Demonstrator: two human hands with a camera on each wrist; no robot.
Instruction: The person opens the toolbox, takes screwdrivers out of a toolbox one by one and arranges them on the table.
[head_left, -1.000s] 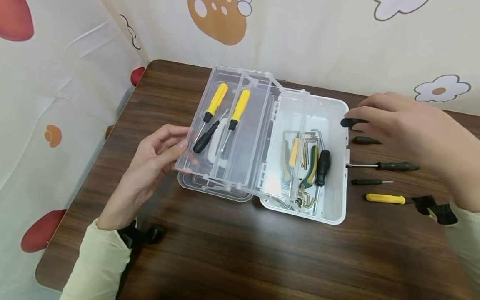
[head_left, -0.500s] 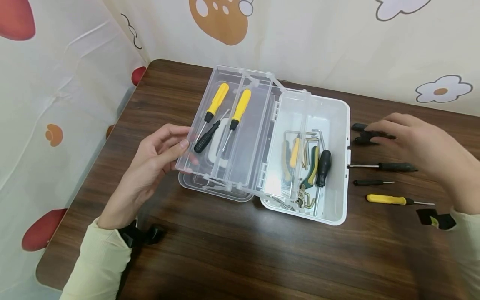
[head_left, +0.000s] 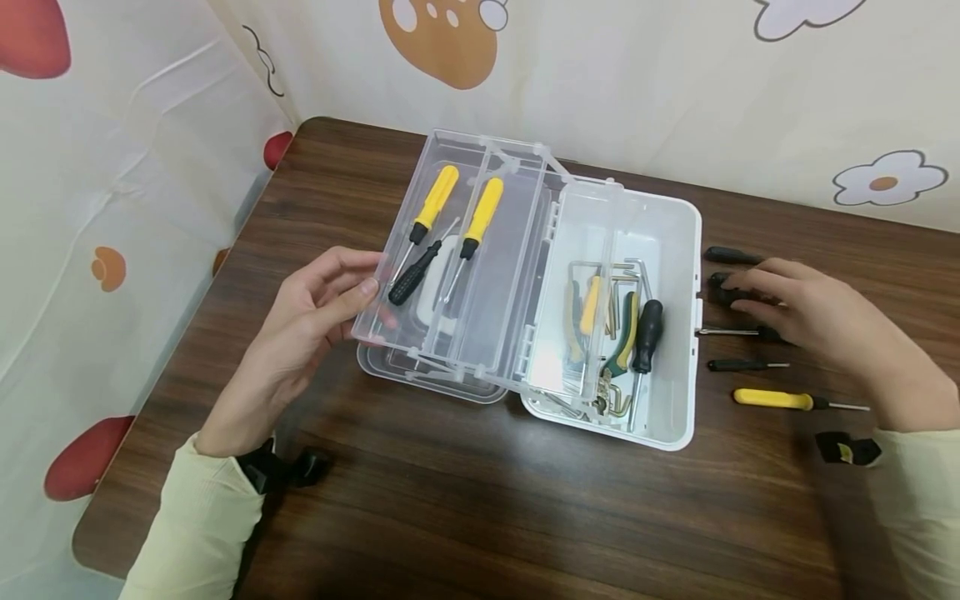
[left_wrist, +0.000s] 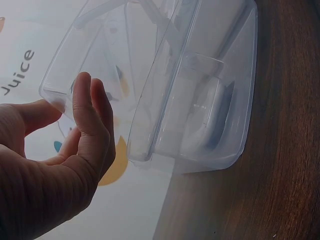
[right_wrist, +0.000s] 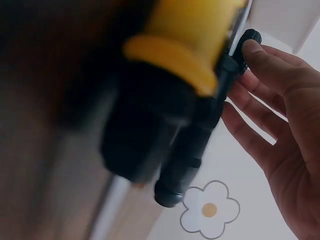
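My left hand (head_left: 307, 321) holds the left edge of a clear plastic tray (head_left: 487, 321), thumb on top and fingers beneath. Two yellow screwdrivers (head_left: 433, 200) and a small black one (head_left: 411, 279) lie in that tray. It is hinged to a white toolbox (head_left: 671, 242) with pliers (head_left: 621, 342), hex keys (head_left: 617, 304) and a black screwdriver (head_left: 647, 333) inside. Right of the box, my right hand (head_left: 832, 317) pinches a black-handled screwdriver (right_wrist: 245, 42) between thumb and fingers. The hand covers its shaft in the head view.
More screwdrivers lie in a column right of the box: a black one (head_left: 731, 255) above the hand, one with a long shaft (head_left: 727, 332), a small black one (head_left: 738, 365), a yellow one (head_left: 772, 398). The toolbox's clear lid (head_left: 457, 385) rests under the tray.
My right hand has let go of the uppermost black screwdriver beside the box and moved down, toward me, to the one below it. My left hand and the tray stay in place.
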